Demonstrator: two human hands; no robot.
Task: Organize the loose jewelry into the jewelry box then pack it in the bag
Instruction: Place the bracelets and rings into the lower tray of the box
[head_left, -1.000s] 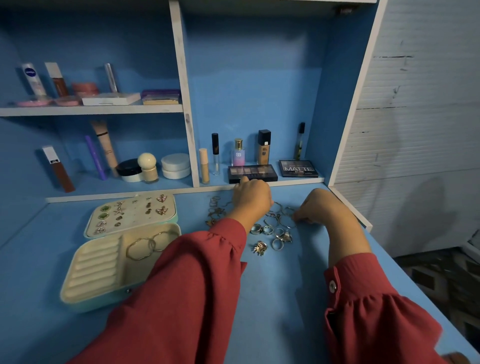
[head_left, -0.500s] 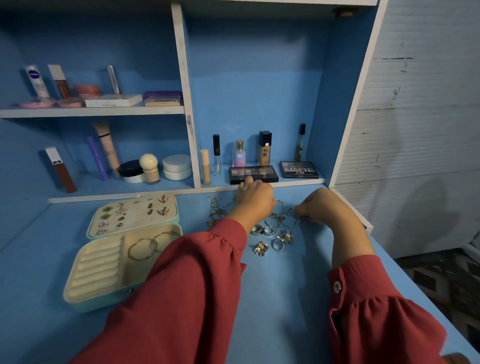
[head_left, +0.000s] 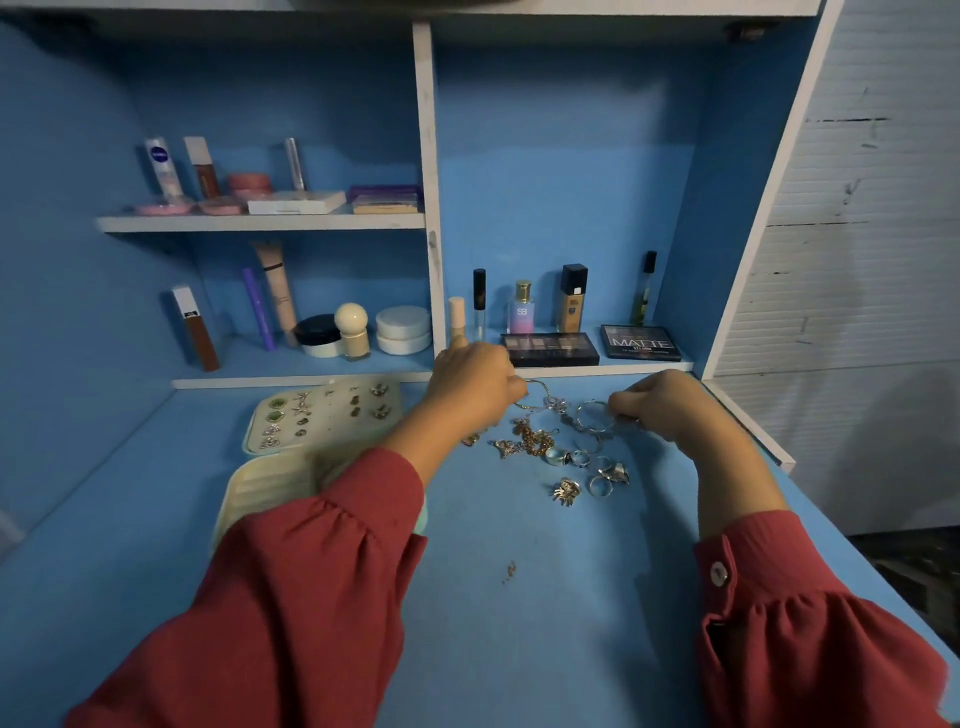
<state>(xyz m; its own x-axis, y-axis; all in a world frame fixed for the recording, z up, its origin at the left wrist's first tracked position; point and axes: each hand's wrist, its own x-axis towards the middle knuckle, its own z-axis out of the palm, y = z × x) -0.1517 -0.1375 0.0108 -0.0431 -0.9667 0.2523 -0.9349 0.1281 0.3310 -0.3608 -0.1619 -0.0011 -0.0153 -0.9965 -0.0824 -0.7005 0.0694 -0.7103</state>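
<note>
Since a moment ago my left hand (head_left: 470, 387) has lifted a thin chain (head_left: 535, 387) clear of the pile; the arm now hides most of the open jewelry box (head_left: 270, 486) at the worktop's (head_left: 519, 613) left. My right hand (head_left: 657, 402) pinches a hoop (head_left: 592, 415) near the back edge. Loose rings (head_left: 605, 475) lie between my hands, slightly nearer me.

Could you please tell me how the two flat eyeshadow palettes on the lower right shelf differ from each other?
The long black eyeshadow palette is wider and shows rows of shadow pans through its lid; the squarer black palette printed MATTE is shorter and shows bold white lettering instead. The long one lies nearer the left hand, the MATTE one nearer the shelf's right wall. Both lie flat, black-cased, at the shelf's front edge.
</note>
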